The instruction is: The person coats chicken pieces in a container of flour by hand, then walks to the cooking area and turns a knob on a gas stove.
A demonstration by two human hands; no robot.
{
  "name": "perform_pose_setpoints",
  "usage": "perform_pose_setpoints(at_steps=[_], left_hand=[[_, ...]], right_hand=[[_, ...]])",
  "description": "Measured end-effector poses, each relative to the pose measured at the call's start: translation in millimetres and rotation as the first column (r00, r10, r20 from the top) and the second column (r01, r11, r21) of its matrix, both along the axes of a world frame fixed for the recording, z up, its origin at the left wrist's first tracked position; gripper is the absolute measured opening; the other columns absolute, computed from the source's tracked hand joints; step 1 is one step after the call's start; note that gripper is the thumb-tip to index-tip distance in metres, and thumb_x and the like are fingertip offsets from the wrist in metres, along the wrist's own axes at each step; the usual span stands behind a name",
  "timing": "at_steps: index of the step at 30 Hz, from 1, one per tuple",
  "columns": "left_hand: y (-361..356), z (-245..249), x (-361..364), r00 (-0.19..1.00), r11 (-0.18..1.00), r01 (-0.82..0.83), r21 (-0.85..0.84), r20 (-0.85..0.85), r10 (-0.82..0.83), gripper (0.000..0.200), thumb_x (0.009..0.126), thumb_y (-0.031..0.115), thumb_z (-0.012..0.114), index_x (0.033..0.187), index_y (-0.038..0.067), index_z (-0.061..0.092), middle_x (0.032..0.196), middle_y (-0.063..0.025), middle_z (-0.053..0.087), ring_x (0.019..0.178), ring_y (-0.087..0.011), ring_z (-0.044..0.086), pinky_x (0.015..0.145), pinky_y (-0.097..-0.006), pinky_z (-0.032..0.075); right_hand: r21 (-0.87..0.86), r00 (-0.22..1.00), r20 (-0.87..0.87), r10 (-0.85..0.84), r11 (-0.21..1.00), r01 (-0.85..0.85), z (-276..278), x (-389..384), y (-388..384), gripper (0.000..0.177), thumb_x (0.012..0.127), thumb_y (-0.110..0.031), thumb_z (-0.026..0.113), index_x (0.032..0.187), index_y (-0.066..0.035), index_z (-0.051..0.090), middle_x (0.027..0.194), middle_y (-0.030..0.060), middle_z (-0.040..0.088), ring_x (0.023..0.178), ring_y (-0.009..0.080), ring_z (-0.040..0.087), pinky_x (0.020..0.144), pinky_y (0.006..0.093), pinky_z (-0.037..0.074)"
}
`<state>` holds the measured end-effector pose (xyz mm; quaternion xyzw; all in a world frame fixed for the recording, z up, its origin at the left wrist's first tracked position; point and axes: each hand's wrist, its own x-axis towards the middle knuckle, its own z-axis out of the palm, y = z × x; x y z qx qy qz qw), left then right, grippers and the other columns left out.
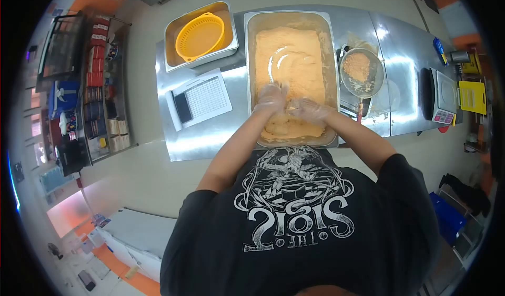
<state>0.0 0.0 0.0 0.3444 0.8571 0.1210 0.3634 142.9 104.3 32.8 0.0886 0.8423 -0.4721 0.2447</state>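
Observation:
My left hand [271, 97] and my right hand [309, 110], both in clear plastic gloves, are close together over a deep steel pan [249, 59]. Orange-tan powder [302, 51] like seasoned flour fills much of the pan. The fingers of both hands are curled down at the powder, and what they hold, if anything, is hidden. Just below my hands, lumpy powder-coated pieces [279, 125] lie at the near end. Pale curved marks show on the powder beyond my left hand.
Left of the pan stand a steel tub [169, 54] holding a yellow basket [184, 38], and a white tray with a grid [208, 96]. At right are a round strainer [374, 69] with orange crumbs [357, 67], a digital scale [446, 96] and a yellow rack [473, 97].

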Motion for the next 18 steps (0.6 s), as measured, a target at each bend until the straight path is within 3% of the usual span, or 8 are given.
perform_pose_setpoints(at_steps=[2, 5, 6, 8, 11, 14, 17, 18], left_hand=[[1, 2, 11, 0.973, 0.971, 0.231, -0.059, 0.035, -0.229, 0.058, 0.084, 0.052, 0.044, 0.11, 0.002, 0.057, 0.105, -0.0248, 0.06, 0.101, -0.0405, 0.056, 0.087, -0.0424, 0.043], [-15, -59, 8, 0.8, 0.797, 0.6, -0.067, 0.012, -0.6, 0.064, 0.084, 0.055, 0.041, 0.115, 0.0, 0.053, 0.108, -0.0261, 0.058, 0.102, -0.039, 0.055, 0.088, -0.0423, 0.043], [-12, -62, 14, 0.757, 0.751, 0.654, -0.093, 0.071, -0.65, 0.066, 0.084, 0.055, 0.04, 0.118, -0.001, 0.051, 0.11, -0.0265, 0.057, 0.103, -0.0385, 0.055, 0.089, -0.0422, 0.042], [-7, -15, 21, 0.782, 0.733, 0.615, -0.292, 0.349, -0.517, 0.069, 0.085, 0.055, 0.04, 0.124, -0.001, 0.046, 0.117, -0.0272, 0.053, 0.106, -0.0374, 0.053, 0.092, -0.0419, 0.041], [-28, -5, 26, 0.872, 0.846, 0.484, -0.223, 0.201, -0.446, 0.064, 0.092, 0.051, 0.024, 0.127, 0.002, 0.046, 0.127, -0.0238, 0.047, 0.12, -0.0332, 0.044, 0.101, -0.0399, 0.033], [-32, 5, 27, 0.919, 0.889, 0.367, -0.272, 0.25, -0.303, 0.072, 0.089, 0.058, 0.027, 0.133, 0.001, 0.037, 0.134, -0.024, 0.039, 0.123, -0.0342, 0.041, 0.103, -0.0396, 0.031], [-37, -43, 38, 0.977, 0.935, 0.141, -0.327, 0.197, -0.079, 0.073, 0.089, 0.059, 0.022, 0.133, 0.002, 0.038, 0.134, -0.0226, 0.041, 0.123, -0.0326, 0.041, 0.103, -0.04, 0.03], [-39, -48, 39, 0.972, 0.961, 0.063, -0.269, 0.234, 0.002, 0.072, 0.09, 0.058, 0.023, 0.132, 0.002, 0.038, 0.132, -0.0224, 0.043, 0.122, -0.032, 0.043, 0.102, -0.0399, 0.032]], right_hand=[[-0.163, 0.983, 0.156, -0.098, 0.979, 0.124, 23, 13, 9, 0.046, 0.088, -0.038, 0.048, 0.117, -0.004, 0.053, 0.122, 0.0241, 0.051, 0.107, 0.0316, 0.053, 0.092, 0.0399, 0.04], [0.453, 0.982, -0.045, -0.184, 0.873, 0.184, -18, 13, 18, 0.051, 0.089, -0.042, 0.045, 0.117, 0.0, 0.053, 0.121, 0.0237, 0.052, 0.109, 0.0322, 0.052, 0.091, 0.0382, 0.04], [0.435, 0.951, 0.112, -0.288, 0.875, 0.213, -15, 9, 22, 0.054, 0.089, -0.044, 0.043, 0.119, 0.0, 0.051, 0.123, 0.0238, 0.05, 0.111, 0.033, 0.051, 0.093, 0.0383, 0.039], [0.4, 0.792, 0.414, -0.449, 0.871, 0.285, -5, -6, 17, 0.061, 0.089, -0.049, 0.04, 0.124, 0.001, 0.048, 0.128, 0.024, 0.046, 0.116, 0.0345, 0.048, 0.096, 0.0385, 0.037], [0.376, 0.765, 0.404, -0.501, 0.854, 0.361, -101, 12, -5, 0.07, 0.089, -0.056, 0.034, 0.128, 0.001, 0.044, 0.133, 0.0245, 0.041, 0.121, 0.0355, 0.043, 0.1, 0.0389, 0.032], [0.153, 0.652, 0.481, -0.587, 0.788, 0.596, -64, 27, -29, 0.074, 0.088, -0.06, 0.033, 0.129, 0.001, 0.043, 0.135, 0.0243, 0.039, 0.124, 0.0357, 0.04, 0.102, 0.0385, 0.028], [0.058, 0.4, 0.552, -0.732, 0.512, 0.857, -109, 32, -60, 0.075, 0.086, -0.061, 0.035, 0.125, 0.002, 0.047, 0.13, 0.0246, 0.045, 0.121, 0.0348, 0.044, 0.1, 0.0386, 0.032], [0.109, 0.374, 0.533, -0.759, 0.499, 0.86, -103, 25, -61, 0.074, 0.085, -0.06, 0.038, 0.124, 0.002, 0.048, 0.128, 0.0248, 0.047, 0.119, 0.0351, 0.046, 0.098, 0.0385, 0.034]])
